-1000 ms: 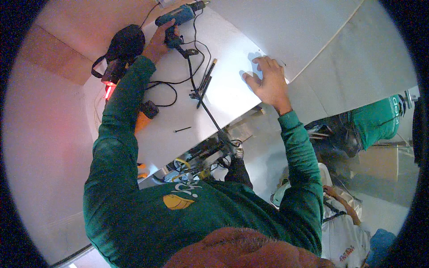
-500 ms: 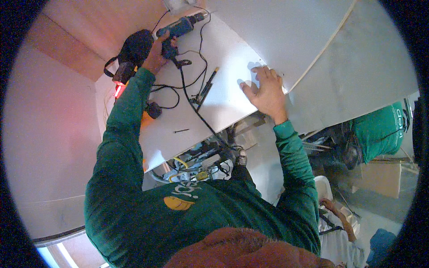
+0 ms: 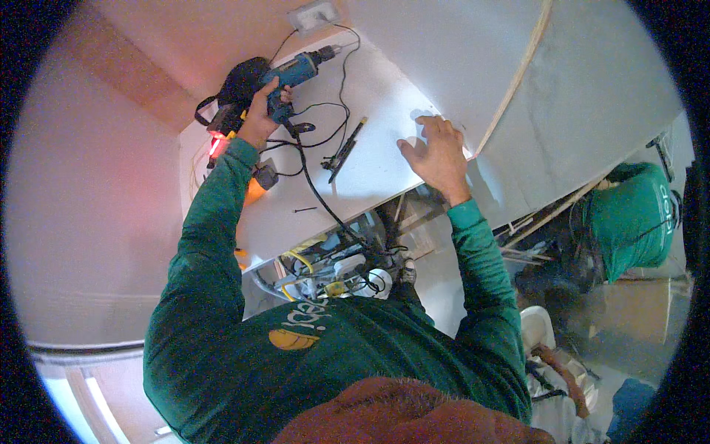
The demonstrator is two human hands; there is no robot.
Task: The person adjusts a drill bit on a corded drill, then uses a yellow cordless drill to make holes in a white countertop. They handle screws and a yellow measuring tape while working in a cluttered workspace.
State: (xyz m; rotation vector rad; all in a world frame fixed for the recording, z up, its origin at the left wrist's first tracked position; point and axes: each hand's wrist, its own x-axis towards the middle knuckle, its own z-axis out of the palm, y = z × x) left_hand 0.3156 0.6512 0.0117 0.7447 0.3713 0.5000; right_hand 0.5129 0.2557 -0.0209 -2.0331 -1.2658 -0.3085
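Note:
My left hand (image 3: 260, 117) is closed around the grip of a blue corded power drill (image 3: 297, 69). The drill's bit points toward the far right, just above a white board (image 3: 384, 166). From the handle a thick black cord (image 3: 319, 195) runs back over the board's near edge. My right hand (image 3: 439, 159) holds nothing; its fingers are spread at the board's right side, beside a pale wall panel. Whether the fingertips touch the board is unclear. Between my hands lies a slim black tool with a yellowish end (image 3: 345, 150). A small screw or nail (image 3: 305, 209) lies nearer to me.
A dark bag or cap (image 3: 245, 78), a red light (image 3: 216, 145) and an orange-and-black tool (image 3: 259, 186) lie left of the drill. A white socket box (image 3: 313, 15) is at the back. Cluttered gear (image 3: 336, 274) stands below the board. A green-shirted person (image 3: 632, 222) is at right.
The drill in my left hand has come slightly nearer to me, beside the dark bag. The whole view has shifted a little. My right hand stays in nearly the same spot, still spread.

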